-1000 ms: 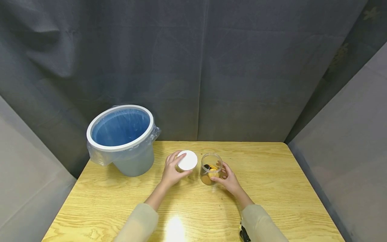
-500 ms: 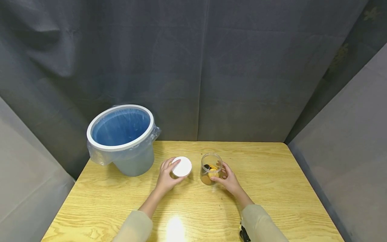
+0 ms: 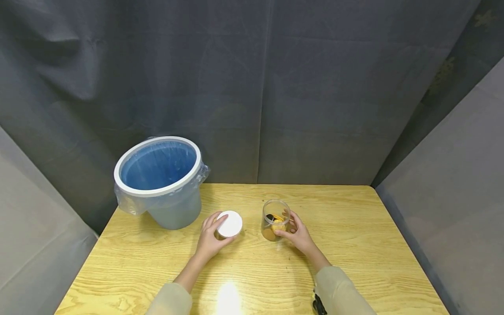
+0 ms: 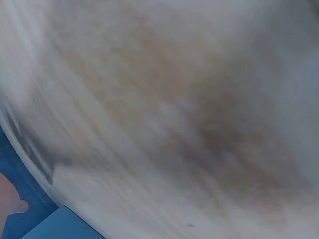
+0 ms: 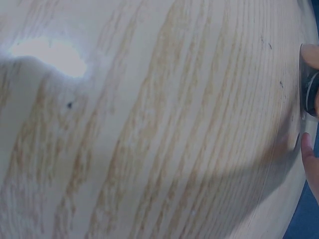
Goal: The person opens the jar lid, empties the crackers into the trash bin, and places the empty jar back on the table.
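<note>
In the head view my left hand (image 3: 209, 238) holds a white round lid (image 3: 230, 224) by its edge, thumb on the near side and fingers on the far side. To the right of it a clear open-topped jar (image 3: 269, 225) stands upright on the wooden table. My right hand (image 3: 299, 236) grips that jar from its right side. Several yellow items (image 3: 278, 225) and a black one (image 3: 270, 217) show inside through the wall. Only the right hand's fingertips (image 5: 310, 159) and a sliver of the jar (image 5: 311, 92) appear at the right wrist view's edge. The left wrist view is mostly blurred table.
A bin (image 3: 175, 214) with a white rim and clear plastic liner stands at the table's back left. Near the front edge, by the right sleeve, lies a small black object (image 3: 318, 304). Grey curtains (image 3: 315, 109) close off the back of the wooden table (image 3: 354, 245).
My left hand has moved left and toward me with the white lid, away from the jar. The right hand and the jar have stayed in place.
</note>
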`<state>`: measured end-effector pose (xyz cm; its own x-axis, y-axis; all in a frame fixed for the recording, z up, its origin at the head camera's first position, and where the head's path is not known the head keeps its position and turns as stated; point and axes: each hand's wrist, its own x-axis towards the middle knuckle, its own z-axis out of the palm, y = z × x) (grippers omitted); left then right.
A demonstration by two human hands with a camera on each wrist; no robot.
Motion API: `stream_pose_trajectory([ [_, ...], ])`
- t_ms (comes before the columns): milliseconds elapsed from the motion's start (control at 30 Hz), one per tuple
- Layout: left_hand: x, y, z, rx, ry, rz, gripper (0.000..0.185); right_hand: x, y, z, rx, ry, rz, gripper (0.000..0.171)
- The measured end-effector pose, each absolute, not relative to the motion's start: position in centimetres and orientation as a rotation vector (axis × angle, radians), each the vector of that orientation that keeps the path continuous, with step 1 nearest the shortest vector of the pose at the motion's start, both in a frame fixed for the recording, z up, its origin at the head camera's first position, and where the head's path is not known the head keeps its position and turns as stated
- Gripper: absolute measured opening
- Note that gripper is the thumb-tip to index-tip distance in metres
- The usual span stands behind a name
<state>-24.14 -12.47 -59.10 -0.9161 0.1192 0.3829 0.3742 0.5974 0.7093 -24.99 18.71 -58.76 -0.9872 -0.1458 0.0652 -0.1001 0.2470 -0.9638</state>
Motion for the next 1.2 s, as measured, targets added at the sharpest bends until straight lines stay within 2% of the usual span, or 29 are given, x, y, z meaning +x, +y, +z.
stream_pose_trajectory([
  [1200, -21.3, -15.7, -62.3, -0.284, -2.544, -1.192, 0.067, -24.9, 18.7, -58.7, -0.275, 2.443, -1.901, 0.078],
])
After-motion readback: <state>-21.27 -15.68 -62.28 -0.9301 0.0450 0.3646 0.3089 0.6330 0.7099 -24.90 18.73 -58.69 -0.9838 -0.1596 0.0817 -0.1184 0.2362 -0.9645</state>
